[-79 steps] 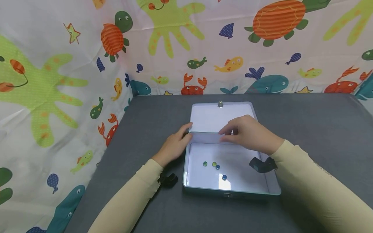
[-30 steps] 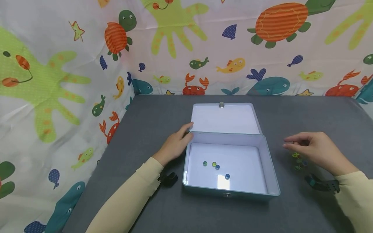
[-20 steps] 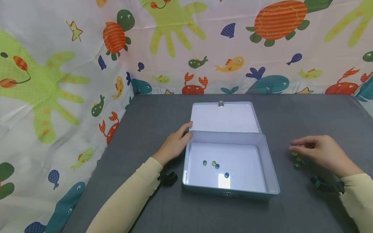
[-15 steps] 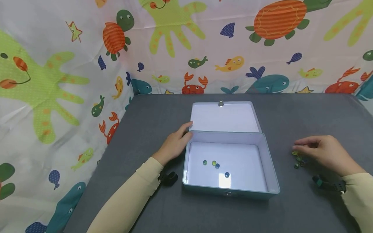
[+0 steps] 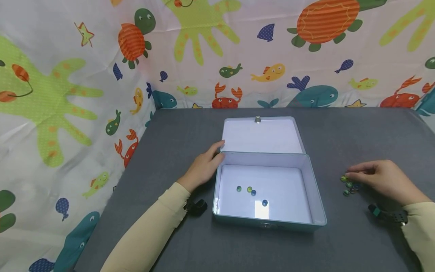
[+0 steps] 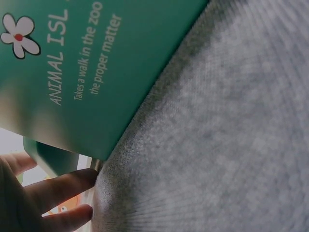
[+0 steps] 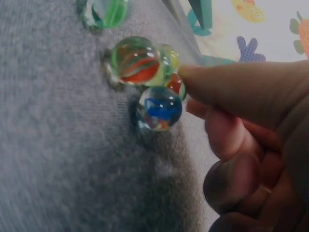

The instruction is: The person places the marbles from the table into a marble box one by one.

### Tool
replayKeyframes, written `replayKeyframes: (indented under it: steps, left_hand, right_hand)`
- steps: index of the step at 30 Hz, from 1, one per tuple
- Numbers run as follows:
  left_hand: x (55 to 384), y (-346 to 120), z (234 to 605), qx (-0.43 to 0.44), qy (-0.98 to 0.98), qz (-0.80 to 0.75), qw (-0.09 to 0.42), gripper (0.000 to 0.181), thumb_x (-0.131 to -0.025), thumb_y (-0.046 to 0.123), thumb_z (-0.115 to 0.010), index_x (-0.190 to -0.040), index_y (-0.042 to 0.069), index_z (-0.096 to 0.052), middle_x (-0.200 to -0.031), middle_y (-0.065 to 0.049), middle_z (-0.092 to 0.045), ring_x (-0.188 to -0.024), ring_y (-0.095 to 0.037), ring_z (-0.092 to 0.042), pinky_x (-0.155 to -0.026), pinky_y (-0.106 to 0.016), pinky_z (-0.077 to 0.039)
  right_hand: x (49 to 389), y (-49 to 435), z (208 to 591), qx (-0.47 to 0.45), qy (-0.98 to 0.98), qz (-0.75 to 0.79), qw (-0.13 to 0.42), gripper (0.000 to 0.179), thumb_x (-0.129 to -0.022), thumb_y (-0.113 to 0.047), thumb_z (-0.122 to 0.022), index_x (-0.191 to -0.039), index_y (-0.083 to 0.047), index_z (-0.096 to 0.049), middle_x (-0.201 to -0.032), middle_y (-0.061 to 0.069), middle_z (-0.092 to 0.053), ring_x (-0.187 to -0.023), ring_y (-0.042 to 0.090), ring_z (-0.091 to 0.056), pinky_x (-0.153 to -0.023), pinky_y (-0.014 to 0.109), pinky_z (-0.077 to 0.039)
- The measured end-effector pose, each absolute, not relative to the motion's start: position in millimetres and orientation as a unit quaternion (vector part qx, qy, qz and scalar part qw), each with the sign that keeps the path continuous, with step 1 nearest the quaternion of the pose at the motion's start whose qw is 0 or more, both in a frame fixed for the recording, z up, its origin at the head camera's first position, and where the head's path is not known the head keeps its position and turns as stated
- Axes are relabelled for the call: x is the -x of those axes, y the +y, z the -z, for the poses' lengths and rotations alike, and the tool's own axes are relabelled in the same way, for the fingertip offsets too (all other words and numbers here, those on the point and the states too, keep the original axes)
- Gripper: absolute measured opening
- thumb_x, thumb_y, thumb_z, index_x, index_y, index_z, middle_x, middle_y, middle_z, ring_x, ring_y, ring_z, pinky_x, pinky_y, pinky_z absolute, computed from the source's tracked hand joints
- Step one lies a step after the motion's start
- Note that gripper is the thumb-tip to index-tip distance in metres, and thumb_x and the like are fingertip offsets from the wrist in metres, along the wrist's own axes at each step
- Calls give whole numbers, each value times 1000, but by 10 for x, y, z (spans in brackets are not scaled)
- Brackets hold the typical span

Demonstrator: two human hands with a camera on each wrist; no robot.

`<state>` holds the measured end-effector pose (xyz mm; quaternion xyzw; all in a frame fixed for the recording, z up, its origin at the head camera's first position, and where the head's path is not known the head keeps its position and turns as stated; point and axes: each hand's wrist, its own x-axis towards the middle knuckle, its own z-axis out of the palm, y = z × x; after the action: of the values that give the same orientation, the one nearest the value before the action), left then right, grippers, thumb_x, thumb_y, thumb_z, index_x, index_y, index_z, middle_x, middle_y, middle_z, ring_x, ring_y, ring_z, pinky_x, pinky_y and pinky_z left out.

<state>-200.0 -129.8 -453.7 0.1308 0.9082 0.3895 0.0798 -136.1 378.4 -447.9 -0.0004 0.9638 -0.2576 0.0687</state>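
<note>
An open tin box (image 5: 266, 223) stands mid-table, white inside and green outside, its lid (image 5: 261, 134) folded back. Several glass marbles (image 5: 253, 192) lie on its floor. My left hand (image 5: 200, 168) rests against the box's left side near the hinge, fingers fairly straight; the left wrist view shows the green printed wall (image 6: 96, 92) beside them. To the box's right, my right hand (image 5: 384, 177) is at a cluster of marbles (image 5: 349, 185) on the table. In the right wrist view its thumb and index finger pinch a red-streaked marble (image 7: 176, 86), next to a blue one (image 7: 160, 108).
Grey cloth covers the table (image 5: 163, 151). A curtain (image 5: 204, 49) printed with sea animals hangs behind it and along the left. Dark straps, one (image 5: 387, 214) at the right wrist, sit on both wrists.
From above the box, my right hand has moved right to the marbles on the table, then shifted slightly further right. The left hand has stayed at the box's side.
</note>
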Motion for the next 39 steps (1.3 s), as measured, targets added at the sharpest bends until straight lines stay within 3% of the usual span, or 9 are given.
replayKeyframes:
  steps: [8, 14, 20, 31, 39]
  left_hand:
    - [2010, -1298, 4551, -132, 911, -383, 77, 60, -105, 58, -37, -162, 42, -35, -158, -4, -52, -138, -27, -55, -110, -59, -44]
    - [2009, -1294, 4553, -131, 911, -383, 79, 60, -105, 59, -37, -162, 42, -35, -158, -4, -52, -137, -27, -55, -110, -59, -44]
    - [2005, -1287, 4551, -130, 911, -383, 82, 60, -105, 59, -37, -162, 42, -35, -158, -5, -52, -138, -28, -54, -110, -59, -43]
    - [2010, -1280, 4525, -127, 909, -389, 83, 60, -105, 58, -37, -162, 42, -36, -158, -6, -52, -140, -28, -53, -112, -58, -42]
    - [2007, -1298, 4529, -124, 909, -388, 85, 60, -104, 59, -37, -162, 42, -35, -159, -5, -51, -139, -28, -53, -112, -59, -41]
  right_hand:
    - [1372, 3792, 4458, -2, 959, 257, 116, 52, -98, -46, -73, -114, 3, -79, -106, 20, -78, -89, 17, -64, -66, 30, -50]
    - [1363, 3766, 4506, 18, 962, 258, 93, 39, -98, -36, -74, -109, 1, -81, -100, 15, -79, -81, 4, -63, -63, 26, -50]
    - [1334, 3741, 4506, 8, 961, 266, 75, 45, -97, -41, -76, -113, 1, -80, -102, 17, -79, -78, -4, -60, -62, 26, -51]
    - [1303, 3633, 4472, 13, 952, 303, 37, 46, -96, -40, -77, -118, 0, -79, -108, 20, -78, -78, -5, -63, -62, 25, -54]
    - [1307, 3541, 4400, 18, 945, 325, 34, 44, -97, -36, -77, -120, 1, -78, -101, 13, -79, -73, 5, -65, -60, 27, -53]
